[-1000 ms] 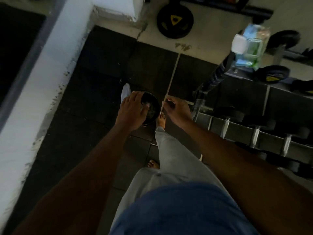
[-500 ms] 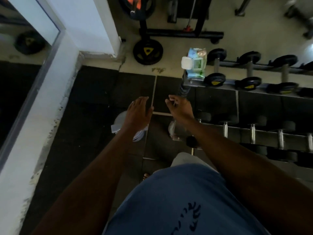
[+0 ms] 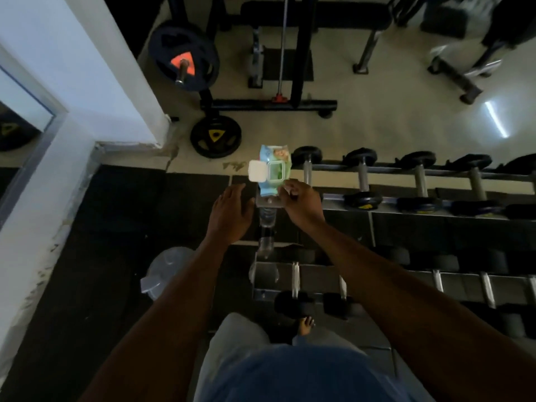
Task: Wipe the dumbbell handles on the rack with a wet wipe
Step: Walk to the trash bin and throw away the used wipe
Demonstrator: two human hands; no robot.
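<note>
Wipe pack (image 3: pixel 272 169): lid open, on rack (image 3: pixel 377 200) end.
Right hand (image 3: pixel 301 203): grip pinched at pack's edge.
Left hand (image 3: pixel 230 211): grip open, beside pack.

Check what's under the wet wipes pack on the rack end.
The wet wipes pack, lid open, sits on the rack's metal end plate. The right hand covers its near corner, hiding what lies beneath there.

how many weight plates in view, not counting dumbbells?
2. One with an orange mark sits on a bar by the white pillar; one with a yellow mark stands on the floor below it. Others may be hidden.
</note>
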